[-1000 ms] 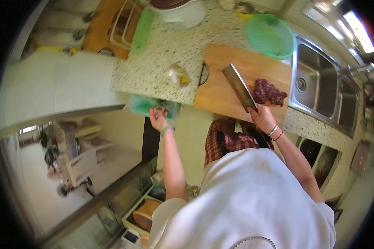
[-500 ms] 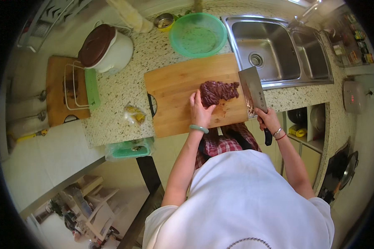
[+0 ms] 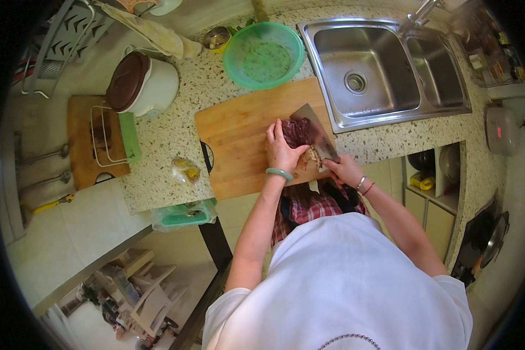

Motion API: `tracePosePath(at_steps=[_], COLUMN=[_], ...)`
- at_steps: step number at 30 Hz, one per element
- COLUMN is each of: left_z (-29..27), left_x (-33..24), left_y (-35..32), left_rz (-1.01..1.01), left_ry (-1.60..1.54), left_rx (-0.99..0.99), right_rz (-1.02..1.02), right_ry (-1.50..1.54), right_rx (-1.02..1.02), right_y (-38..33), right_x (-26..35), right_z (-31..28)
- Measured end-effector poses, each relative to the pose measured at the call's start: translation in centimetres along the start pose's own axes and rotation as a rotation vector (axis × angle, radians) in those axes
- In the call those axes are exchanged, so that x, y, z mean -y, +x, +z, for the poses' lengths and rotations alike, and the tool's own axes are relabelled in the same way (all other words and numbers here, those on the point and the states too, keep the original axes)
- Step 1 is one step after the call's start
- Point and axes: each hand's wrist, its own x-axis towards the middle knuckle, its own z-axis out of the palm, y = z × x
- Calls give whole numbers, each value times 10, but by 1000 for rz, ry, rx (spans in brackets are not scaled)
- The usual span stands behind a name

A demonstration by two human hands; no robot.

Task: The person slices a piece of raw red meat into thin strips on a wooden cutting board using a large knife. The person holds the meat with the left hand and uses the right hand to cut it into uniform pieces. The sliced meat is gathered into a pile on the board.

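Observation:
A lump of dark red raw meat (image 3: 296, 132) lies on the wooden cutting board (image 3: 236, 137), toward its right side. My left hand (image 3: 281, 153), with a green bangle at its wrist, holds the meat from the left, its fingers and thumb pressed against it. In my right hand (image 3: 345, 172) is the handle of a cleaver (image 3: 319, 129). The broad blade stands tilted at the right part of the meat and covers some of it; where the cutting edge meets the meat is hidden. A reddish wet smear shows on the board beside the thumb.
Behind the board stands a green plastic basin (image 3: 264, 55), with a small metal bowl (image 3: 217, 38) near it. A double steel sink (image 3: 364, 64) is at the right. Farther left are a white pot (image 3: 154, 87) with a brown lid and a small plastic bag (image 3: 185, 170).
My right hand has brought the cleaver leftward from the board's right edge onto the meat. My left hand stays on the meat. The whole view has shifted slightly.

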Motion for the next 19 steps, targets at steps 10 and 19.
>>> tracePosePath(at_steps=[10, 19], left_z=[-9, -77], left_x=[-2, -78], left_y=[9, 148], left_rz=[39, 283], left_ry=[-362, -629], left_rx=[-167, -251], right_rz=[-113, -648], right_ry=[65, -340], right_rx=[125, -406], right_y=[-4, 32], right_x=[40, 155], right_z=[18, 11])
